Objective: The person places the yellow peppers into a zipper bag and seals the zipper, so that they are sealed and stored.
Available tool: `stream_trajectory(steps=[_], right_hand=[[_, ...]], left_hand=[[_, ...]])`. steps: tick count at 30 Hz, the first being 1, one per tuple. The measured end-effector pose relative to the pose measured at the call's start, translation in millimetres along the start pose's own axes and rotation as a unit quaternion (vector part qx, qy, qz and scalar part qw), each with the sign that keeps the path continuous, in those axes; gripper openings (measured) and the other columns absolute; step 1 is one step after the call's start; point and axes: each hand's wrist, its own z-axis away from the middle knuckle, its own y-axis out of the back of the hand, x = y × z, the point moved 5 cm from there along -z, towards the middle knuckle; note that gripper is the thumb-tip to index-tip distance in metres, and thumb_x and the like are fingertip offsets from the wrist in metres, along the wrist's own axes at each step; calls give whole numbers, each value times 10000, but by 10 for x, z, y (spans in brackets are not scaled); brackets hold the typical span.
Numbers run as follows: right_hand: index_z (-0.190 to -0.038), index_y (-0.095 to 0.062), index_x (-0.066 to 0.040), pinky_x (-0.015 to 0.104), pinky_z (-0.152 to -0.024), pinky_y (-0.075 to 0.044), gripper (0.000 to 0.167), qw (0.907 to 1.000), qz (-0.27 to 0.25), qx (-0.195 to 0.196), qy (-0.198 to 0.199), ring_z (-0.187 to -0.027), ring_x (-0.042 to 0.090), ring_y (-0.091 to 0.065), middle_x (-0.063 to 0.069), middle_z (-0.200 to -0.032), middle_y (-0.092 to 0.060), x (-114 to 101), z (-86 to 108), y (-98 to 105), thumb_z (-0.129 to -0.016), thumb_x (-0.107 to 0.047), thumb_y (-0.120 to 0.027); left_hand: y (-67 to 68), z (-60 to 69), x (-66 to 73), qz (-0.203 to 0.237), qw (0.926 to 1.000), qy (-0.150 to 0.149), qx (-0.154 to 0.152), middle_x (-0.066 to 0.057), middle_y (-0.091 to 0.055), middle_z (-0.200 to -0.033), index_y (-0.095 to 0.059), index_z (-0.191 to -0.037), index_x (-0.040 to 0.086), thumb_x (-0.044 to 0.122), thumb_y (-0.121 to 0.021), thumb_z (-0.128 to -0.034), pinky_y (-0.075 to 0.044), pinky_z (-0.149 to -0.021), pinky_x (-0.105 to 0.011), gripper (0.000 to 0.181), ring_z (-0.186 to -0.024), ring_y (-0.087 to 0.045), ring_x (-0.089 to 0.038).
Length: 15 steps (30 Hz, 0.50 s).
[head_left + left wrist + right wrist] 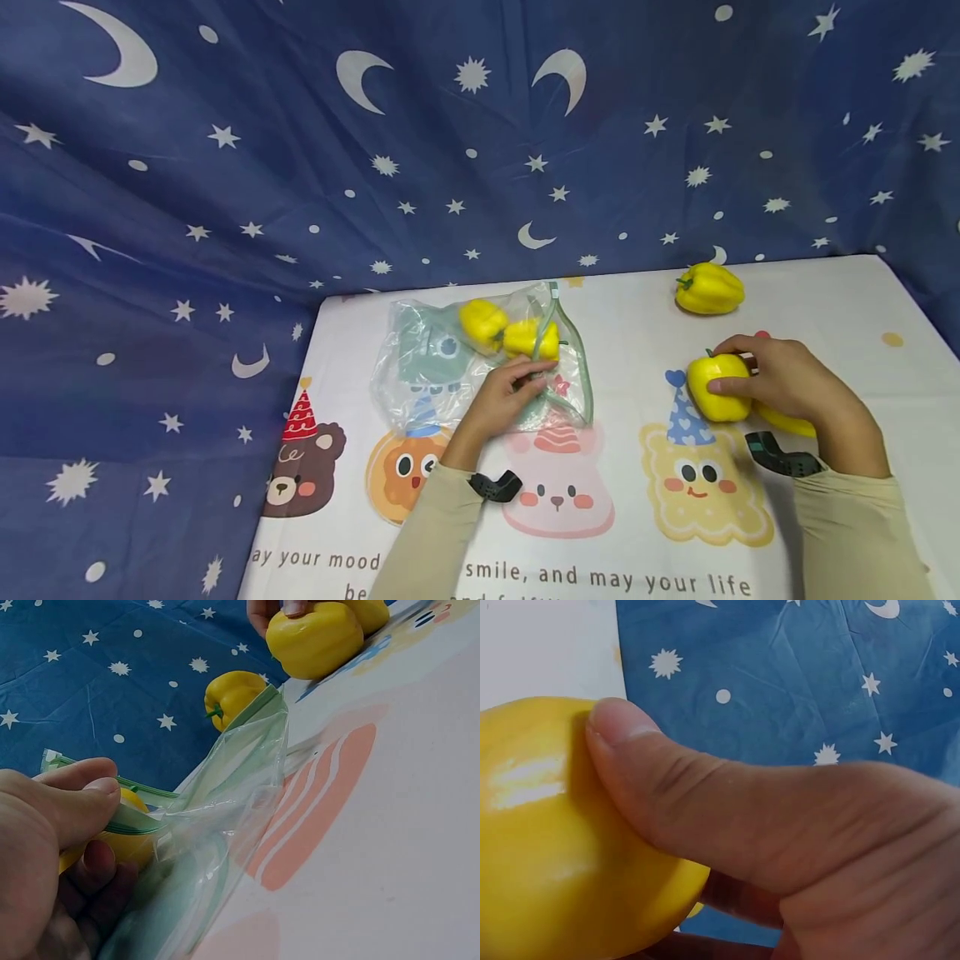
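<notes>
My left hand (504, 396) pinches the green zip edge of a clear plastic zip bag (420, 400) between thumb and fingers. Inside the bag lie two yellow bell peppers, one (482, 323) deeper in and the other (528, 339) close to the mouth. Over on the right, my right hand (795, 379) grips another yellow bell pepper (717, 398), thumb on its near side. In the right wrist view the thumb (660, 780) presses its glossy skin. Partly hidden under that hand is one more yellow item (783, 421), seen as a rounded pepper-like body (367, 615) in the left wrist view.
A loose yellow bell pepper (710, 289) lies at the back right of the table. The white tablecloth (900, 333) bears cartoon prints and lettering. A dark blue curtain (450, 167) with moons and stars rises behind the table and on its left.
</notes>
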Motion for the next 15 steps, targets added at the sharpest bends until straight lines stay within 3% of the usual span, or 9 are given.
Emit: stream_trajectory(steps=[5,11,15], right_hand=[[-1275,-621,-29,613,-889,-494,666,9995,-200,62,245,-1049,409,-598,219,-1165,-681,-26,-12,-1,-849,-509,-798],[-1291,-610,-68,639,-930,-468,681,9974,-513,243,445,-1122,420,-554,218,-1261,-634,-78,-18,-8,-846,-554,-782],[-1343,-584,-88,653,-949,-440,689,9942,-711,519,616,-1160,416,-525,198,-1299,-616,-119,12,-29,-839,-497,-814]], left_hand=[[8,-4,10,-47,10000,-6,26,28,-563,-911,-696,-1331,213,247,-625,-1028,-430,-736,-242,313,-828,-508,-112],[28,-8,27,-70,10000,1,58,31,-569,-915,-700,-1323,226,242,-631,-1024,-433,-744,-246,308,-843,-513,-115],[19,0,19,-106,9999,28,-13,28,-568,-916,-700,-1321,236,244,-630,-1025,-433,-750,-241,304,-851,-512,-114]])
